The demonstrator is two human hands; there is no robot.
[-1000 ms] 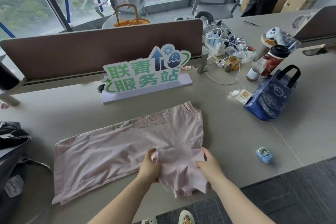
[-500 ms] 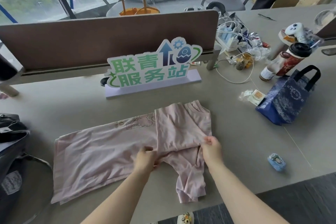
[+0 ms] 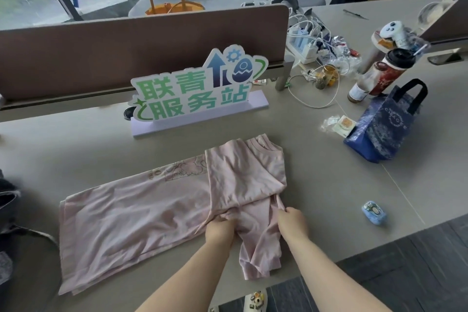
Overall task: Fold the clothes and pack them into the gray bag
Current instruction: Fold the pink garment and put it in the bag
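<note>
A pale pink T-shirt [image 3: 131, 218] lies flat along the grey table [image 3: 76, 149], collar end to the right. One sleeve is folded over the collar end. The other sleeve hangs over the table's near edge. My left hand [image 3: 219, 232] pinches the fabric at the fold's near-left corner. My right hand [image 3: 293, 223] pinches the shirt's edge at the near-right corner. A dark grey bag [image 3: 7, 210] shows only partly at the left edge of the view.
A green and blue sign [image 3: 197, 88] on a lilac base stands behind the shirt, before a brown divider [image 3: 126, 50]. A blue tote [image 3: 387, 126], cups, a bottle and cables crowd the right. A small blue object [image 3: 374, 212] lies near the table's front edge.
The far sleeve has been folded over onto the collar end of the shirt. Both hands stay at the near edge, now pinching the fabric there.
</note>
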